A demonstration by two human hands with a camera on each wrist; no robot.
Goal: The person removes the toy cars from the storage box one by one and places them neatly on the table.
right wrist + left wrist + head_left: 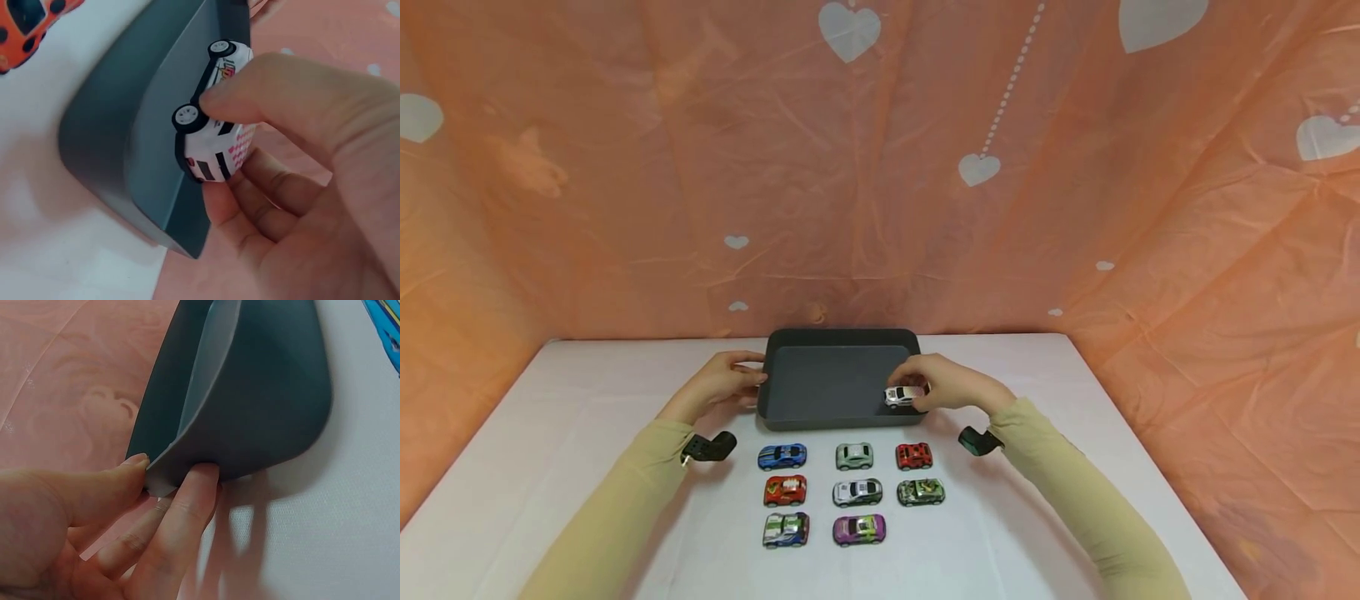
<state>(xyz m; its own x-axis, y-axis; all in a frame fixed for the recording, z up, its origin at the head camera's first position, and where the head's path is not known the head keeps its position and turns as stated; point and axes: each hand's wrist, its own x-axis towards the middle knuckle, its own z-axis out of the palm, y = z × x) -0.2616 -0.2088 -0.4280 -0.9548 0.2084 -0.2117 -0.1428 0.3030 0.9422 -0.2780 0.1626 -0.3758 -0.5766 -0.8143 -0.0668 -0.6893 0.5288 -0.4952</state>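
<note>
A dark grey tray (842, 337) stands on the white table behind several toy cars. My right hand (942, 383) pinches a white toy car (902, 397) just inside the tray's near right corner. In the right wrist view the white toy car (215, 122), with pink markings, sits between thumb and fingers over the tray wall (125, 150). My left hand (724, 382) holds the tray's left rim. In the left wrist view the thumb (106, 487) lies on top of the tray rim (181, 456) and the fingers (181, 512) press under its outer wall.
Several toy cars stand in rows in front of the tray: a blue one (782, 456), a pale green one (853, 456), a red one (913, 456), an orange one (785, 490), a purple one (858, 529). A peach curtain with white hearts hangs behind the table.
</note>
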